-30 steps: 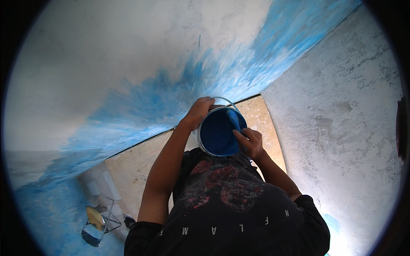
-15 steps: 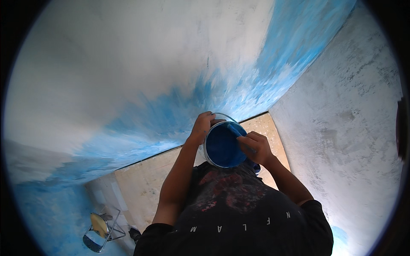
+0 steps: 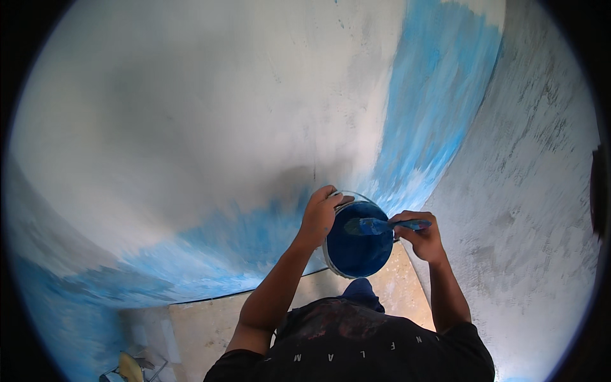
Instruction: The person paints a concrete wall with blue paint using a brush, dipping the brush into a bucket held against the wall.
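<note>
My left hand (image 3: 320, 218) grips the rim of a round bucket (image 3: 356, 261) on its left side. Dark blue paint covers the bucket's inside, and its thin wire handle stands up at the far side. In my right hand (image 3: 420, 237) is a paintbrush (image 3: 375, 225), its handle between thumb and fingers. The brush lies nearly level across the bucket's opening, with its blue-stained bristles pointing left. Beyond the bucket rises a pale wall (image 3: 210, 114), streaked with blue paint along its lower part and in a broad upright band at the right.
A grey, rough-coated wall (image 3: 528, 210) meets the painted wall in a corner at the right. Below lies a beige, paint-spotted floor (image 3: 235, 316). A folding chair with a yellowish seat (image 3: 130, 367) stands at the lower left.
The bucket has moved slightly right and nearer in the view. My right hand has swung out to the right, and the brush has come up from inside the bucket to lie level over it.
</note>
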`<state>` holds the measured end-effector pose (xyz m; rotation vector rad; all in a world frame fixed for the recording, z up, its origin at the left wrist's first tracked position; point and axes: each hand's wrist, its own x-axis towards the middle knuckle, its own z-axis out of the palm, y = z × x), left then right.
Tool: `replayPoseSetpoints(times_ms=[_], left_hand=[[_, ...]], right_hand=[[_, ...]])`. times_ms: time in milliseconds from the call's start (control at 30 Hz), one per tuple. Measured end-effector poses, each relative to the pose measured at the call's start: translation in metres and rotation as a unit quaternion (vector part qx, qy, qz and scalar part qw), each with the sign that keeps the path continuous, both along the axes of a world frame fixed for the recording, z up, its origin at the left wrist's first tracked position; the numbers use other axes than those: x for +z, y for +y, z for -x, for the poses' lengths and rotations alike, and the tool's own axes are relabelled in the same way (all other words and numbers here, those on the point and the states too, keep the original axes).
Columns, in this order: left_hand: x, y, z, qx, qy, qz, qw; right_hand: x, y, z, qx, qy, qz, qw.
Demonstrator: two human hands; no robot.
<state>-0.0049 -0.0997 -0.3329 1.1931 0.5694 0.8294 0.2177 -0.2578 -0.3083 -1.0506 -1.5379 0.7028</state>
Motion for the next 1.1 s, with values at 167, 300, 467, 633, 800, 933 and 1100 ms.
replayPoseSetpoints(times_ms=[167,300,467,633,800,933,1100], left_hand=[[0.091,-0.002,-0.043,0.044,-0.025,-0.016,0.999],[0.127,0.004,-0.066,0.082,-0.044,0.001,0.996],[0.150,0.014,-0.091,0.091,0.026,-0.126,0.987],[0.168,0.055,-0.110,0.131,0.131,-0.345,0.920],[0.214,0.061,-0.076,0.135,0.268,-0.445,0.844],[0.247,0.028,-0.046,0.129,0.401,-0.626,0.657],[0.267,0.019,-0.020,0.123,0.474,-0.697,0.524]], right_hand=[[0.054,-0.004,-0.033,-0.067,0.052,-0.098,0.992],[0.082,-0.002,-0.044,-0.128,0.069,-0.156,0.977],[0.120,-0.004,-0.058,-0.144,0.091,-0.196,0.966],[0.160,0.007,-0.087,-0.136,0.144,-0.166,0.966],[0.213,0.023,-0.083,-0.138,0.176,-0.172,0.959],[0.249,0.034,-0.075,-0.152,0.136,-0.226,0.953],[0.272,0.072,-0.031,-0.273,-0.221,-0.374,0.858]])
